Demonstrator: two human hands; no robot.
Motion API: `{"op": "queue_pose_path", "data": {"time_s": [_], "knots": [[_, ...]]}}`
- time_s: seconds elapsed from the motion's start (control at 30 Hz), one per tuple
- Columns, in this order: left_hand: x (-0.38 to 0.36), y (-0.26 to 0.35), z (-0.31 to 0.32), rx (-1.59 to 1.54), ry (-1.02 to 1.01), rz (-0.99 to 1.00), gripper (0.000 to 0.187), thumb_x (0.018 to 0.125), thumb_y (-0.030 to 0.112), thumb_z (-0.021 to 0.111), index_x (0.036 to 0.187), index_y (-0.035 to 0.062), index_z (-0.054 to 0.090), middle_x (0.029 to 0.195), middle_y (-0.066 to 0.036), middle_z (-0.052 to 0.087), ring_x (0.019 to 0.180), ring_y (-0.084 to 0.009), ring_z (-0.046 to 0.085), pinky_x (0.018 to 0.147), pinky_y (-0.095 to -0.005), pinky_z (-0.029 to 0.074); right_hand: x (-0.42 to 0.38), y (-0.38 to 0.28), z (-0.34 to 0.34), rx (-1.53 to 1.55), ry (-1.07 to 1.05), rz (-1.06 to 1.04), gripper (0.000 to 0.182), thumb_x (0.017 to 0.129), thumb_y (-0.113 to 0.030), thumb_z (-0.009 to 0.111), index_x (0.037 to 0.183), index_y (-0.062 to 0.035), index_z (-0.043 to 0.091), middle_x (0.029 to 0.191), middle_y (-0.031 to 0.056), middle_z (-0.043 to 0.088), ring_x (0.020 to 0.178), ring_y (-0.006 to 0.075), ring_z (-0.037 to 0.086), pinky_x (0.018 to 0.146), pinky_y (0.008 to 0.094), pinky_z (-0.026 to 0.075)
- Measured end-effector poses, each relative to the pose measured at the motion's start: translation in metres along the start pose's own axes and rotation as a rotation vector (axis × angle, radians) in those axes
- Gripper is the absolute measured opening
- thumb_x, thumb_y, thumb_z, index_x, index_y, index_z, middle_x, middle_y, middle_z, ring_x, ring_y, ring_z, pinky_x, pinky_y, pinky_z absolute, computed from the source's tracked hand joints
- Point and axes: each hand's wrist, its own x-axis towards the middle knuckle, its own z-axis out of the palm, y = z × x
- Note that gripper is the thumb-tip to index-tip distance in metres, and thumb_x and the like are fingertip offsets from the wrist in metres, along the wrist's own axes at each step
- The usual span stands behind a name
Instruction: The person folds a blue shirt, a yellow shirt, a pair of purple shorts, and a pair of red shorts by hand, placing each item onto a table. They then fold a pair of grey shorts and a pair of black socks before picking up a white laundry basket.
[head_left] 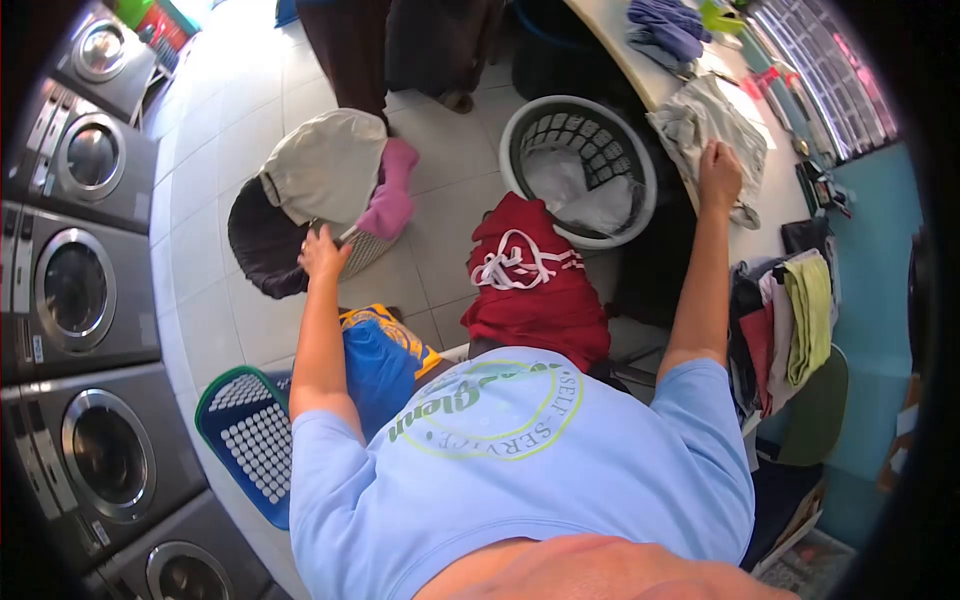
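Note:
My left hand is closed at the near rim of a laundry basket, beside a beige cloth, a black cloth and a pink cloth heaped in it. What its fingers grip is too small to tell. On the table, my right hand has its fingers bent together on a crumpled grey-beige garment. Red clothing with white drawstrings lies just in front of my body.
A grey basket with clear plastic bags stands beside the table. Folded clothes are stacked at the right. Washing machines line the left; a blue basket is nearby. Another person's legs are ahead.

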Motion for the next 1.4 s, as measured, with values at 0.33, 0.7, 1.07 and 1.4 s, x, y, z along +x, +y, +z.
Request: {"op": "queue_pose_path", "data": {"time_s": [0.33, 0.7, 1.07, 1.4], "knots": [[0.021, -0.043, 0.051, -0.042, -0.104, 0.11, 0.036, 0.069, 0.028, 0.074, 0.1, 0.0119, 0.066, 0.101, -0.015, 0.064, 0.097, -0.033, 0.06, 0.081, -0.0403, 0.049, 0.001, -0.013, -0.008, 0.021, -0.005, 0.072, 0.026, 0.087, -0.026, 0.051, 0.08, -0.0027, 0.061, 0.083, 0.0144, 0.06, 0.081, 0.0345, 0.058, 0.071, 0.0436, 0.045], [0.01, -0.055, 0.047, -0.294, -0.057, 0.272, 0.024, 0.081, 0.03, 0.061, 0.092, 0.0105, 0.069, 0.091, -0.018, 0.064, 0.091, -0.0361, 0.06, 0.079, -0.0434, 0.048, 0.002, 0.003, 0.005, 0.004, -0.099, 0.097, 0.031, 0.089, -0.032, 0.047, 0.086, -0.0047, 0.062, 0.091, 0.0156, 0.061, 0.083, 0.0364, 0.058, 0.074, 0.0459, 0.044], [-0.028, -0.05, -0.095, -1.857, 0.454, -0.066, 0.016, 0.096, 0.014, 0.048, 0.098, 0.0044, 0.061, 0.083, 0.004, 0.06, 0.074, -0.0045, 0.052, 0.069, -0.0197, 0.042, 0.004, 0.02, 0.016, -0.023, -0.117, 0.049, 0.033, 0.09, -0.035, 0.047, 0.088, -0.0064, 0.063, 0.09, 0.0137, 0.061, 0.082, 0.0347, 0.058, 0.072, 0.0443, 0.045], [-0.142, 0.053, -0.177, -1.046, 0.298, 0.487, 0.012, 0.086, 0.003, 0.056, 0.098, 0.0015, 0.057, 0.068, -0.01, 0.056, 0.06, -0.0172, 0.054, 0.057, -0.0287, 0.044, -0.075, -0.205, -0.06, 1.039, -0.367, -0.128, 0.019, 0.086, -0.013, 0.06, 0.103, -0.0057, 0.061, 0.094, 0.0099, 0.061, 0.087, 0.0178, 0.059, 0.078, 0.0291, 0.048]]}}
